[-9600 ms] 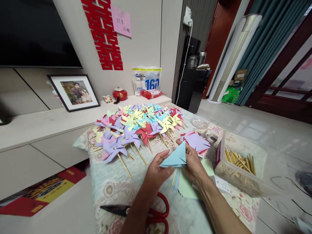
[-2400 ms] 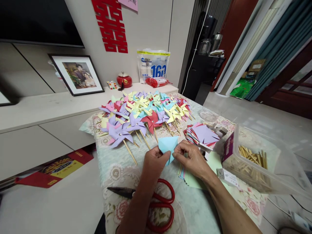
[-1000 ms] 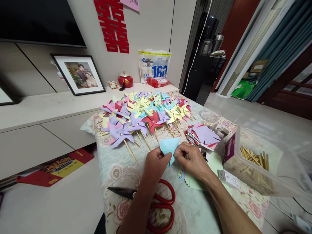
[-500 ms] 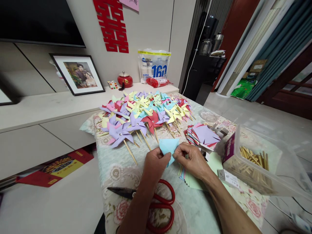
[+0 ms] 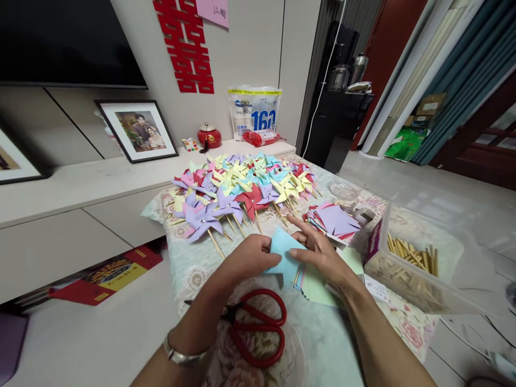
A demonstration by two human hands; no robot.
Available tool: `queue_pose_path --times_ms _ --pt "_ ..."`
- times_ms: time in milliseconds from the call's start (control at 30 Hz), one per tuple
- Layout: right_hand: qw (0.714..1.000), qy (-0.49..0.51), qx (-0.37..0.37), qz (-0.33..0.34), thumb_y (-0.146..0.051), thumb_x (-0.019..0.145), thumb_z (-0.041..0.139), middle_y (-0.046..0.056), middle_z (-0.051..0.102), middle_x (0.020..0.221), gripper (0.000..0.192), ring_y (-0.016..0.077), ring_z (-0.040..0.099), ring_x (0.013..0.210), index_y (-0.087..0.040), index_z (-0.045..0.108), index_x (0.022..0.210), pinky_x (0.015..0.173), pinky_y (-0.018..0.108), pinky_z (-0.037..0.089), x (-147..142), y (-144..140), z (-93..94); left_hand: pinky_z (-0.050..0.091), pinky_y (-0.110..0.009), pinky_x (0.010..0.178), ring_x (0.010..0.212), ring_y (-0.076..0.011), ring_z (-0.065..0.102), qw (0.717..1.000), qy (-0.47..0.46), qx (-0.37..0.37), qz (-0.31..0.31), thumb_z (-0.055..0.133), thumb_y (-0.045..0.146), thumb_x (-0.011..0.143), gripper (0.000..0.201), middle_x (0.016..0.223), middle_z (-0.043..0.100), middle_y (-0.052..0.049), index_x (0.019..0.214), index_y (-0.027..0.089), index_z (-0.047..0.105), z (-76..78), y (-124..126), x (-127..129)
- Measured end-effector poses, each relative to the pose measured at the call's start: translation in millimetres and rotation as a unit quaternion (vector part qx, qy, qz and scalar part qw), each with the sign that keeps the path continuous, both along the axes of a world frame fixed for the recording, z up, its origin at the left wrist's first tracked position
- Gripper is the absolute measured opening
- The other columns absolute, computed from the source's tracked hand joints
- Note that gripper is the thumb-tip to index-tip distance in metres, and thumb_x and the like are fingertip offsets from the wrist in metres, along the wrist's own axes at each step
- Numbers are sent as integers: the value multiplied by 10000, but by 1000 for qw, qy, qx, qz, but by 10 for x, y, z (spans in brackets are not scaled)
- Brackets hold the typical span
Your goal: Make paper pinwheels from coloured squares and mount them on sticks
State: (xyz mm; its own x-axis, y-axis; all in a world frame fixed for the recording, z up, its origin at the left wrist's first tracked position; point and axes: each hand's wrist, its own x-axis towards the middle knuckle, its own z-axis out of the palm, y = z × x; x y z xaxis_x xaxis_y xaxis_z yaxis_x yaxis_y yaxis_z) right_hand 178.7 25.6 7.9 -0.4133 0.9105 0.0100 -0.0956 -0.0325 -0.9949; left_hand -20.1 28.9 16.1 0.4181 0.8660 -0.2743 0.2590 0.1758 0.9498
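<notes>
Lying nearest, partly under the left forearm with its metal bracelet (image 5: 183, 355), is a pair of dark-bladed scissors with red looped handles (image 5: 258, 326). Just beyond, the light-blue creased sheet of paper (image 5: 283, 248) is up between the two hands, over the floral pale-green tablecloth (image 5: 322, 349). The left hand (image 5: 255, 255) grips its left side, thumb on the front; its fingertips are hidden behind. The right hand (image 5: 322, 255) seems to pinch the other side with the thumb, forefinger stretched out clear of the sheet.

The step in hand looks like folding or aligning this one sheet. The next move probably calls for a light, steady pinch from both thumbs, since paper this thin could buckle or spring open.

The right hand and wrist partly cover a fanned stack of pastel paper sheets (image 5: 320, 290), hindering access to it. Beside that stand a small white printed box (image 5: 375, 288) and a clear plastic bin (image 5: 407, 295) holding slim wooden sticks (image 5: 409, 252); its raised wall must be cleared from this side.

Farther on lie a pile of slit paper squares, lilac on top (image 5: 336, 219), then a crowd of multicoloured paper pinwheels (image 5: 252, 200), filling the table's far left. Behind, on the white cabinet, sit a red lidded jar (image 5: 209, 138) and a clear bag marked 160 (image 5: 255, 114).
</notes>
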Motion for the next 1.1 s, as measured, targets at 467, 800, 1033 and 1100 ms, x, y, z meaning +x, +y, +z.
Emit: queue_pose_path --times_ms 467,800,1033,1100 --pt "992 -114 55 -23 -128 677 693 45 663 1060 858 173 583 804 -223 428 1488 667 264 478 -25 35 -87 122 -282 447 412 -94 260 988 127 64 -54 640 138 536 196 401 389 52 391 212 532 145 246 72" --pt "996 -50 28 -71 -153 650 682 17 642 979 833 156 560 779 -191 456 1451 643 237 441 -28 57 -87 292 -241 498 500 -114 418 996 -10 4 -90 736 410 707 263 549 551 9 618 167 692 208 257 -36" --pt "984 63 -10 -167 -210 641 726 -7 644 894 809 154 563 750 -192 467 1408 629 235 446 -52 76 -65 473 -248 676 689 -145 617 963 -256 -38 78 742 481 769 333 760 699 -54 796 150 715 12 -10 151" --pt "980 71 -7 -187 -218 635 730 -2 650 900 801 157 570 748 -185 473 1394 636 242 453 -66 85 -70 502 -282 755 724 -159 654 951 -288 -40 102 793 415 729 345 834 742 -69 936 146 735 -42 -64 297"
